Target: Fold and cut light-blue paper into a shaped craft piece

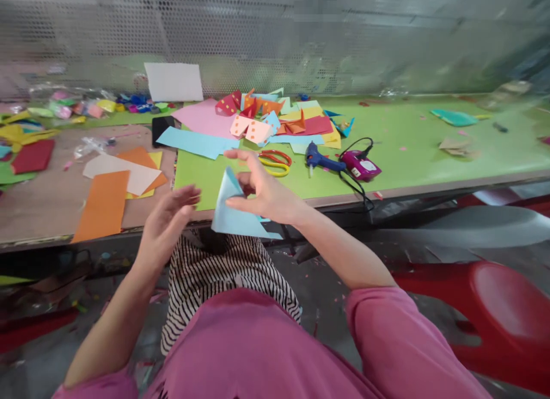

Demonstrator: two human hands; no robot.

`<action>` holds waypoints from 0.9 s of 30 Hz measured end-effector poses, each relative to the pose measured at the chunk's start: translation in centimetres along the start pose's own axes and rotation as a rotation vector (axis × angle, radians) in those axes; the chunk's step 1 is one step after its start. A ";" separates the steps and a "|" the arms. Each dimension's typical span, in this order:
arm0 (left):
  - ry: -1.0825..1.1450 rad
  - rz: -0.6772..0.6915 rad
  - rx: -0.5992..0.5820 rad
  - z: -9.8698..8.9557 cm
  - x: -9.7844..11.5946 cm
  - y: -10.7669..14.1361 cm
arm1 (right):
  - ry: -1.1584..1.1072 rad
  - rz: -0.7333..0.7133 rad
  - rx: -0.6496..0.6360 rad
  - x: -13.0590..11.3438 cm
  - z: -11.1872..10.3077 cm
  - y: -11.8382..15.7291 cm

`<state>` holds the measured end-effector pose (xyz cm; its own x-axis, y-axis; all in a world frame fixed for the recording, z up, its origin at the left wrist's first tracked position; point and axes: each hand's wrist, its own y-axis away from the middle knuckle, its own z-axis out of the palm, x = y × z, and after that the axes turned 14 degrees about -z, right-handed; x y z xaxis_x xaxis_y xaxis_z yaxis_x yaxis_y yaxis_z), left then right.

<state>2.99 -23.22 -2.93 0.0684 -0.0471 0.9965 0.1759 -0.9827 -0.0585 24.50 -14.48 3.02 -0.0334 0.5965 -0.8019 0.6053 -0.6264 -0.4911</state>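
Observation:
Between the thumb and fingers of my right hand [262, 190] is a folded sheet of light blue paper [234, 218], held at the table's front edge above my lap. One corner of it points upward, and a lower flap sticks out to the right under my wrist. My left hand [169, 221] is apart from the paper, to its left, with nothing in it and its fingers extended. Just beyond my right hand lie scissors [277, 163] with orange and yellow handles, their blades hidden. A flat light blue paper strip [197, 142] lies farther back.
A blue glue gun [323, 158] and a magenta device [361, 165] with a black cable lie right of the scissors. Folded dotted paper pieces [253, 128] are heaped behind. Orange paper [103, 204] lies at left. A red chair [507, 307] stands at right.

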 end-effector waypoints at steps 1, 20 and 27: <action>0.050 -0.062 -0.088 0.4 0.8 -0.2 | 0.034 -0.010 -0.089 -0.4 0.2 -0.1; 0.557 -0.355 0.098 1.8 0.3 -1.9 | 0.062 -0.122 0.118 -0.7 -2.4 1.1; 0.783 -0.244 0.201 4.0 0.0 -1.5 | -0.214 0.081 0.319 1.6 2.9 5.7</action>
<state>6.63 -21.06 -3.11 -0.6816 -0.0208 0.7314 0.2740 -0.9342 0.2287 25.57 -18.56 -2.00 -0.1812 0.4419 -0.8786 0.3365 -0.8116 -0.4776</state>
